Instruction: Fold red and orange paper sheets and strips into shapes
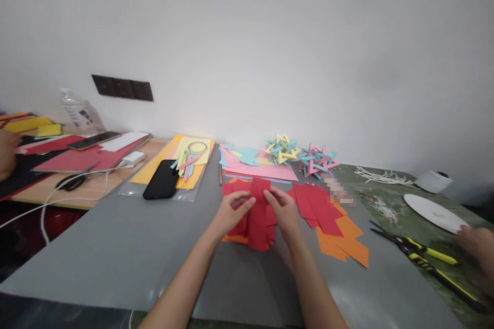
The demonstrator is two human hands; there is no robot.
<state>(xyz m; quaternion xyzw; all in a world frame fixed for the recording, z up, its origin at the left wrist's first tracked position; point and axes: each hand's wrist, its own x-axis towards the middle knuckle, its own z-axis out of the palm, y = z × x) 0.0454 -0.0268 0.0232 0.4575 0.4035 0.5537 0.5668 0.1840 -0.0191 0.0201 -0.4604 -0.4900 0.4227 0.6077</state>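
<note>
Between my two hands stands a long red paper strip (258,221), gripped near its upper end. My left hand (232,211) pinches its left edge between thumb and fingers, and my right hand (281,209) pinches the right edge. Behind and under the strip lies a pile of red paper pieces (239,226), with some orange paper showing below. To the right of my right hand are more red paper pieces (322,208), partly covering orange paper pieces (343,239).
Folded paper star models (283,150) stand on the far side by pink sheets (266,168). A black phone (161,180) rests at left. Yellow-handled pliers (420,252) and a white disc (436,213) lie right. Other people's hands show at both edges, including a hand (478,244).
</note>
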